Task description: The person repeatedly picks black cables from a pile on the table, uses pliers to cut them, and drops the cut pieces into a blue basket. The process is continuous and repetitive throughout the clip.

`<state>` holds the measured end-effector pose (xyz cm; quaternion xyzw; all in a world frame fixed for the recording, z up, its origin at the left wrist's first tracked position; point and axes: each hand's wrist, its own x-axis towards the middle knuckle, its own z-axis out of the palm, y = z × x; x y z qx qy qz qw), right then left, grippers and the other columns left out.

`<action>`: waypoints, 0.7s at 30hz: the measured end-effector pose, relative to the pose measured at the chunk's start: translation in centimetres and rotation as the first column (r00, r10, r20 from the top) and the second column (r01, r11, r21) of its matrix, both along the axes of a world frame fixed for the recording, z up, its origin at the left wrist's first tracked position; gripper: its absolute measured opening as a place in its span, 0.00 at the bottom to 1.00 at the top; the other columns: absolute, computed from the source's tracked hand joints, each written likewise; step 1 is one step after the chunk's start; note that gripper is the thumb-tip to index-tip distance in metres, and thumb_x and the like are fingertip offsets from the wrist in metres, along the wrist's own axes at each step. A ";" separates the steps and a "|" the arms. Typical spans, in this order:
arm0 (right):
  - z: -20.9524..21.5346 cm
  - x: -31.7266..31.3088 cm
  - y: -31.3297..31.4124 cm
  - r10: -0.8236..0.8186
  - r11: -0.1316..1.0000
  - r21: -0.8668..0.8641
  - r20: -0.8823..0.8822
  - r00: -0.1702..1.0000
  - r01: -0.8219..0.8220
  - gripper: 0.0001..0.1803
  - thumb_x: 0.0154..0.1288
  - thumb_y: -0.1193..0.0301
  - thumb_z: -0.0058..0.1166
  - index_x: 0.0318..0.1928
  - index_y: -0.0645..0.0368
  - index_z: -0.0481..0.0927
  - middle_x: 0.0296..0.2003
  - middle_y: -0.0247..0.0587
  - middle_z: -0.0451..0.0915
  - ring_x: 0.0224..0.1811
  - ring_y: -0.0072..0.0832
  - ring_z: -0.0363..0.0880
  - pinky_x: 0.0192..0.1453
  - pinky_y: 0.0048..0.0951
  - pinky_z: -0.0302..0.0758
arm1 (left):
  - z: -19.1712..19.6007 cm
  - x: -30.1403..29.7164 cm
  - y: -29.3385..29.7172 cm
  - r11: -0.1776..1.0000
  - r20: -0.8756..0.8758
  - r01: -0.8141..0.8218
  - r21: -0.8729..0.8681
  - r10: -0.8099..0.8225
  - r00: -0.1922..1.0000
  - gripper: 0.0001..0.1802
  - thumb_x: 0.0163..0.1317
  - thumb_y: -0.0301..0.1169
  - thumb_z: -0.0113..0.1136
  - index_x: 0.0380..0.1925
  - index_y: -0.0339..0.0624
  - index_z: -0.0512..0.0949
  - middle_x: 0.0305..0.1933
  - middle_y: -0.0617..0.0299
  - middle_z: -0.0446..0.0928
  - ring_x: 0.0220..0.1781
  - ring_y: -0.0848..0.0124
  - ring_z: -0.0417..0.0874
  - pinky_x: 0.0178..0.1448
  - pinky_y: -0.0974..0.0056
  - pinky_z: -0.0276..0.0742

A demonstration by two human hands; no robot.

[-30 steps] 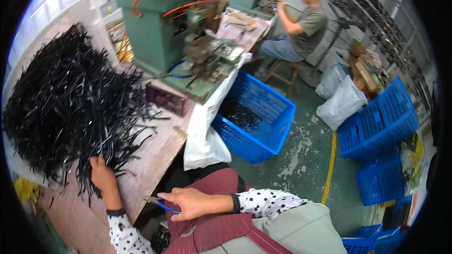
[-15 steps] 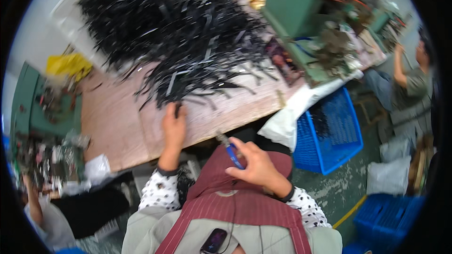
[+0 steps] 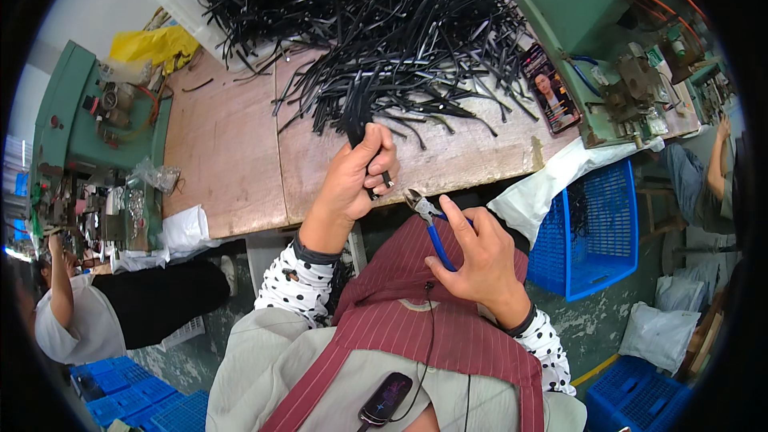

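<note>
My left hand (image 3: 360,170) is closed around a bunch of thin black strips (image 3: 357,112) at the front of the pile. Short strip ends stick out below its fingers, close to the cutter jaws. In my right hand (image 3: 484,262) is a pair of diagonal cutters (image 3: 430,220) with blue handles, its metal jaws a little parted and pointing up and left toward the left fist. The large heap of black strips (image 3: 400,24) spreads over the far part of the wooden table (image 3: 224,160).
Green machines (image 3: 96,136) stand at the left and right (image 3: 608,24). A blue crate (image 3: 592,232) with black strips stands right of the table, beside white sheeting (image 3: 540,186). A picture card (image 3: 550,88) lies by the pile. People sit at both sides.
My left hand has moved from the strip ends into a closed grip round a bunch. The right hand with the cutters has come nearer to it. The whole view has shifted.
</note>
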<state>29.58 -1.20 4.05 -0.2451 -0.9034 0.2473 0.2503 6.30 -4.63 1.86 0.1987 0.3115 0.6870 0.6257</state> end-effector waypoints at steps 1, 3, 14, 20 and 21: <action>0.2 -0.2 0.0 0.016 0.999 0.036 0.006 1.000 -0.016 0.48 0.35 0.67 0.72 0.64 0.57 0.71 0.34 0.43 0.71 0.32 0.37 0.73 0.35 0.33 0.72 | 0.2 0.2 0.1 0.999 0.055 0.038 0.024 -0.039 0.998 0.19 0.75 0.49 0.40 0.35 0.46 0.69 0.18 0.75 0.58 0.15 0.84 0.54 0.20 0.75 0.58; 0.2 -0.3 -0.2 0.031 0.998 0.049 0.023 0.999 -0.032 0.47 0.35 0.67 0.72 0.64 0.56 0.71 0.35 0.44 0.72 0.33 0.37 0.73 0.35 0.34 0.72 | 0.1 0.7 -0.1 0.995 0.133 0.072 0.064 -0.080 0.988 0.20 0.75 0.49 0.39 0.34 0.46 0.68 0.18 0.74 0.57 0.15 0.84 0.54 0.19 0.75 0.57; 0.4 0.0 0.2 0.035 0.997 0.068 0.084 0.996 -0.041 0.47 0.36 0.66 0.71 0.64 0.54 0.71 0.36 0.43 0.72 0.34 0.38 0.73 0.35 0.35 0.72 | -0.1 0.9 0.2 0.983 0.152 0.170 0.069 -0.179 0.972 0.20 0.75 0.48 0.37 0.35 0.45 0.69 0.17 0.73 0.58 0.15 0.82 0.54 0.17 0.75 0.56; 0.4 0.1 0.3 0.037 0.997 0.064 0.098 0.994 -0.044 0.46 0.37 0.66 0.71 0.64 0.54 0.71 0.36 0.43 0.72 0.35 0.38 0.74 0.35 0.35 0.72 | -0.5 1.0 0.3 0.974 0.166 0.205 0.093 -0.218 0.962 0.20 0.75 0.48 0.37 0.35 0.45 0.69 0.16 0.73 0.58 0.15 0.82 0.54 0.17 0.75 0.56; 0.5 0.1 0.3 0.039 0.997 0.062 0.100 0.994 -0.045 0.46 0.37 0.66 0.71 0.64 0.54 0.71 0.36 0.43 0.72 0.35 0.38 0.74 0.35 0.34 0.72 | -0.6 1.0 0.4 0.972 0.164 0.215 0.097 -0.228 0.960 0.20 0.75 0.48 0.37 0.35 0.45 0.69 0.16 0.73 0.58 0.15 0.82 0.54 0.17 0.74 0.56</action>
